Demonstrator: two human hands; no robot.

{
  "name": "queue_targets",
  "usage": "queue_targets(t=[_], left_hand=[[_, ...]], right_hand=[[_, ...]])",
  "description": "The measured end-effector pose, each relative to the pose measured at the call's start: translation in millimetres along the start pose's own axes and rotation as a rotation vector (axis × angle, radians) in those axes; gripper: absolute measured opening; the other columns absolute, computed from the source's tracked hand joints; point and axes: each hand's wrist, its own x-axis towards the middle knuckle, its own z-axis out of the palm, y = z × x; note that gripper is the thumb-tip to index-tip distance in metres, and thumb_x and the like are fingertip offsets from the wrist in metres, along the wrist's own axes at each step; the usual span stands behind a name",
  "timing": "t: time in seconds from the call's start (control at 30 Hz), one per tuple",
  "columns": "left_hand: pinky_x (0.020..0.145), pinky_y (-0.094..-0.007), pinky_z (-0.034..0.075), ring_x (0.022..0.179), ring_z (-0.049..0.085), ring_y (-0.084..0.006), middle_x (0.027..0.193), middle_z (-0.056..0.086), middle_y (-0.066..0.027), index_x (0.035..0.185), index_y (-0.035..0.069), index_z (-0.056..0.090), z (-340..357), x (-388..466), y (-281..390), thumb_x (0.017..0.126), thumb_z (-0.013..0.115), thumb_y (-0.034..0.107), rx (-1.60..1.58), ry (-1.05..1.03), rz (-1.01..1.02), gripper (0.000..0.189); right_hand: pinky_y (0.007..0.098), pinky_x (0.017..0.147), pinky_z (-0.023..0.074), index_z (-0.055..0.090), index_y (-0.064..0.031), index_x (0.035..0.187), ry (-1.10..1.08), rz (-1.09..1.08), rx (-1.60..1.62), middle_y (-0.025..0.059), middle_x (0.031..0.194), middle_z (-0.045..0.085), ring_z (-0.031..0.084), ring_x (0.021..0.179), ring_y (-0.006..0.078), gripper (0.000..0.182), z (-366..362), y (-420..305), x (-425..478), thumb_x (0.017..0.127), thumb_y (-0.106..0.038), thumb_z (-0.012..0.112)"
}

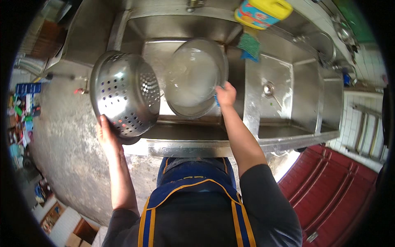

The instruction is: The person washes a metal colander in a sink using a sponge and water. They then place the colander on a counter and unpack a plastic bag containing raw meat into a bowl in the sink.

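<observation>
My left hand (107, 132) grips the rim of a perforated stainless steel colander (117, 92), thumb on its outer wall. The colander is tilted on its side over the left edge of the sink basin (191, 26). Inside that basin sits a large metal bowl (224, 58) of cloudy, sudsy water (194, 77). My right hand (226, 94) is at the bowl's right rim, closed around a blue scrubber (217, 100) that is mostly hidden by the fingers.
A yellow detergent jug (262, 14) stands on the sink's back ledge, with a green scouring pad (248, 42) and a blue cloth or pad (249, 56) below it. To the right is a second basin (274, 74) with a drain (268, 89). The steel front edge (185, 148) borders my apron.
</observation>
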Motion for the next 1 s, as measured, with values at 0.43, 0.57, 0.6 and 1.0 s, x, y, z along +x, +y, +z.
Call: queue_targets(t=[0.43, 0.57, 0.6, 1.0], left_hand=[[0.052, -0.0243, 0.045, 0.061, 0.052, -0.0123, 0.072, 0.049, -0.0020, 0.097, 0.005, 0.049, -44, -4, 17, 0.083, 0.047, 0.027, -0.058, -0.093, 0.107, 0.026], [0.057, -0.0206, 0.043, 0.062, 0.052, -0.0079, 0.077, 0.056, -0.0021, 0.093, 0.005, 0.052, -52, -10, 19, 0.085, 0.045, 0.025, -0.099, -0.101, 0.073, 0.023], [0.055, -0.0209, 0.044, 0.060, 0.052, -0.0084, 0.074, 0.055, -0.0023, 0.093, 0.005, 0.052, -49, -10, 21, 0.085, 0.044, 0.024, -0.091, -0.056, 0.079, 0.022], [0.059, -0.0181, 0.039, 0.063, 0.049, -0.0033, 0.069, 0.054, 0.0019, 0.085, 0.007, 0.053, -41, 2, 4, 0.086, 0.043, 0.025, 0.013, -0.142, 0.005, 0.021]], right_hand=[[0.0371, 0.050, 0.0405, 0.046, -0.0079, 0.061, -0.212, -0.979, -0.553, 0.0080, 0.061, 0.050, 0.052, 0.061, 0.0277, 0.007, -56, -143, -36, 0.059, -0.009, 0.053], [0.0354, 0.048, 0.0404, 0.045, -0.0088, 0.059, -0.159, -1.084, -0.544, 0.0069, 0.058, 0.049, 0.051, 0.057, 0.0253, 0.009, -74, -161, -40, 0.059, -0.009, 0.053], [0.0353, 0.047, 0.0403, 0.044, -0.0087, 0.059, -0.145, -1.096, -0.543, 0.0069, 0.058, 0.048, 0.051, 0.056, 0.0250, 0.009, -77, -162, -40, 0.059, -0.009, 0.054], [0.0233, 0.044, 0.0319, 0.042, -0.0035, 0.056, -0.006, -0.159, 0.439, -0.0017, 0.052, 0.041, 0.036, 0.050, 0.0060, 0.013, 0, -44, -14, 0.062, -0.002, 0.053]])
